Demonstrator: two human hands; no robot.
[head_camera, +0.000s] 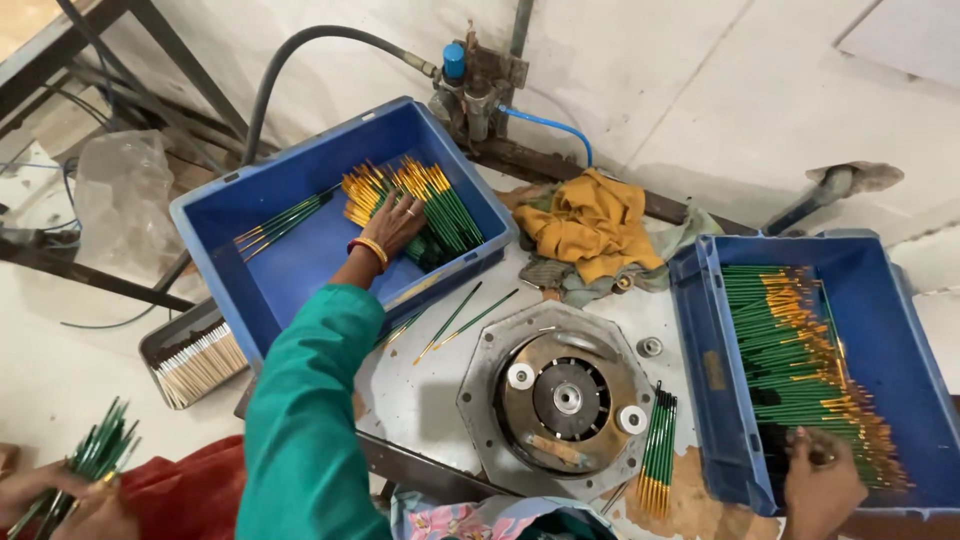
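Two blue plastic crates flank a round metal machine plate (566, 398) on the worn bench. The person's left hand (393, 225), in a teal sleeve with an orange bangle at the wrist, reaches into the left crate (290, 270) and lies with fingers spread and flat on a heap of green-handled brushes with gold ferrules (425, 195); it presses on them rather than closing round any. A smaller bunch of the same brushes (280, 222) lies apart toward the crate's far left wall. The right hand (820, 480) is at the near end of the right crate (900, 300), fingers curled among the brushes stacked there (790, 340); the blur makes it hard to tell whether it actually grips any. A few loose brushes (465, 318) lie on the bench between left crate and plate, and a small bundle (657, 450) lies just right of the plate. A yellow cloth (592, 225) is crumpled at the far side. At the near left corner, another person's hands (60, 490) hold a bunch of brushes.
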